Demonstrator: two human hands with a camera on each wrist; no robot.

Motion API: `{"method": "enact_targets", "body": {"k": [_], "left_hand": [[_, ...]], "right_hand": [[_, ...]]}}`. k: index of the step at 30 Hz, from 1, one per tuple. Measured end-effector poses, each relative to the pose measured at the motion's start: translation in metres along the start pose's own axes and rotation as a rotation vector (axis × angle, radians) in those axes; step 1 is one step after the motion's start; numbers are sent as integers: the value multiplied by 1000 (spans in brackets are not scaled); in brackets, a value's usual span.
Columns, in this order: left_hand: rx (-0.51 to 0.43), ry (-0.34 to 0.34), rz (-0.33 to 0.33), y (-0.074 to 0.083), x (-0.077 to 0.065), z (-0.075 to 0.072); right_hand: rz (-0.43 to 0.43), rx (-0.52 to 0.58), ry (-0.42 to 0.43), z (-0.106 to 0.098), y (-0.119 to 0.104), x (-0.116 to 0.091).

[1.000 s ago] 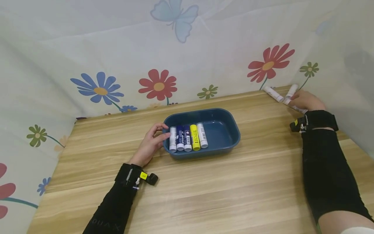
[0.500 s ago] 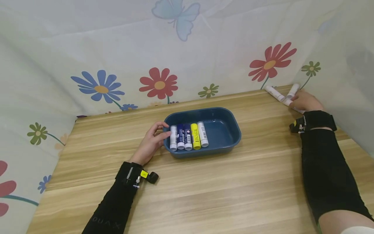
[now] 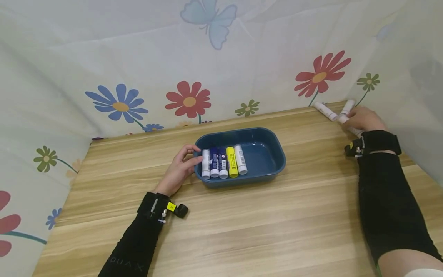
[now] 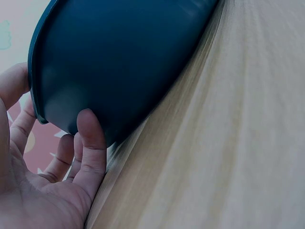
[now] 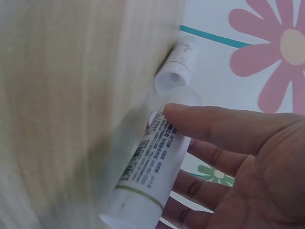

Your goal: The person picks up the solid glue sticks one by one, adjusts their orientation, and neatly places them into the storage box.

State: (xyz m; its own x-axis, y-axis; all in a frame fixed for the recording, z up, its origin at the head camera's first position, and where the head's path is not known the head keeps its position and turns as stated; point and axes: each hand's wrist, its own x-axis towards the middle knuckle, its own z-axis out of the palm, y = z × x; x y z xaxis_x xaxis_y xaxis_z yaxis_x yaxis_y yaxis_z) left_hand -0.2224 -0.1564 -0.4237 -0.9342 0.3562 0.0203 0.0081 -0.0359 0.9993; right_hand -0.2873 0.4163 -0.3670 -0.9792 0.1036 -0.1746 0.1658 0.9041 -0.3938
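Note:
My left hand (image 3: pixel 177 171) grips the left end of a dark blue rectangular tray (image 3: pixel 242 184), thumb over the rim. In the left wrist view, fingertips (image 4: pixel 90 126) rest against the tray's outer wall (image 4: pixel 128 62). Lying side by side in the tray's left half are several glue sticks: white ones, dark blue ones (image 3: pixel 223 163) and a yellow one (image 3: pixel 231 161). At the far right corner, my right hand (image 3: pixel 365 119) pinches a white glue stick (image 5: pixel 147 167) with printed text and a barcode, thumb on one side, fingers partly hidden behind it.
Two more white glue sticks lie near the back edge: one (image 3: pixel 325 111) left of my right hand, another (image 3: pixel 347 106) just behind it. A flowered cloth wall (image 3: pixel 263 69) rises behind the wooden table (image 3: pixel 263 231) and along both sides.
The right hand's glue stick has shifted and lifted slightly, its near-left end now overlapping the stick behind. The left hand and the tray stay in place.

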Motion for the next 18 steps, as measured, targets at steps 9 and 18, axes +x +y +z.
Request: {"method": "enact_targets", "body": {"k": [9, 18], "left_hand": [[11, 4, -10, 0, 1, 0], [13, 9, -12, 0, 0, 0]], "right_hand": [[6, 144, -76, -8, -5, -1], [-59, 316, -108, -22, -25, -8]]}}
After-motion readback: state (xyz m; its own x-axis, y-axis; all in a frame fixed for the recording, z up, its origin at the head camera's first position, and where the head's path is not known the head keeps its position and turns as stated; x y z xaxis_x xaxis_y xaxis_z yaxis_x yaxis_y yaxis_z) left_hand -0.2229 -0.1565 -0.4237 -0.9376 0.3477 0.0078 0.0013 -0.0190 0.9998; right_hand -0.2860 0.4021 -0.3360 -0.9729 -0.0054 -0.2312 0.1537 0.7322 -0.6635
